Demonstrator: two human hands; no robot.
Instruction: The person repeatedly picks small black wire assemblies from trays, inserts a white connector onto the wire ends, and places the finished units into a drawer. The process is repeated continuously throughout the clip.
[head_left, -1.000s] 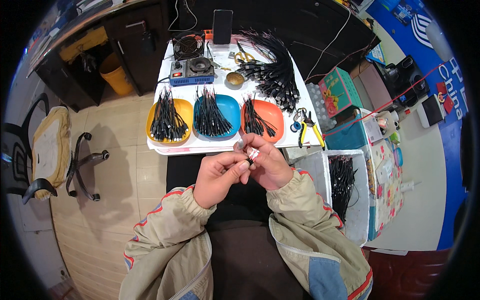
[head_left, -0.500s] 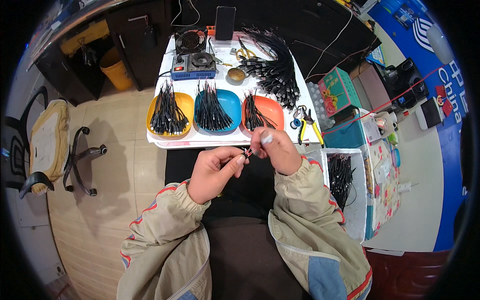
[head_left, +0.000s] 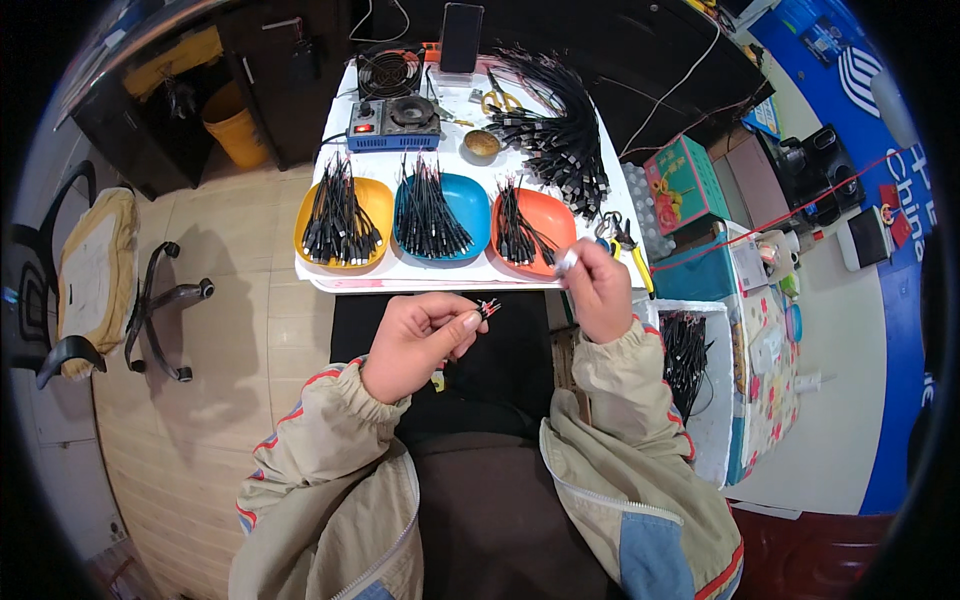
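Hands have separated since a second ago. I'm seeing the left hand (head_left: 415,345) curling low over the lap, pinching a short black cable (head_left: 487,308). Right hand (head_left: 600,290) is lifting toward the orange tray (head_left: 545,215), pinching a small silver connector (head_left: 567,263).

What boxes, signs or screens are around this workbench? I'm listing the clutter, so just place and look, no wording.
Phone: far edge of the white table, propped upright, dark blank screen.
Cardboard box: right of the table, green top, red side.
Wall sign: far right, blue with white markings.
Power unit: back of the table, blue, small red display.
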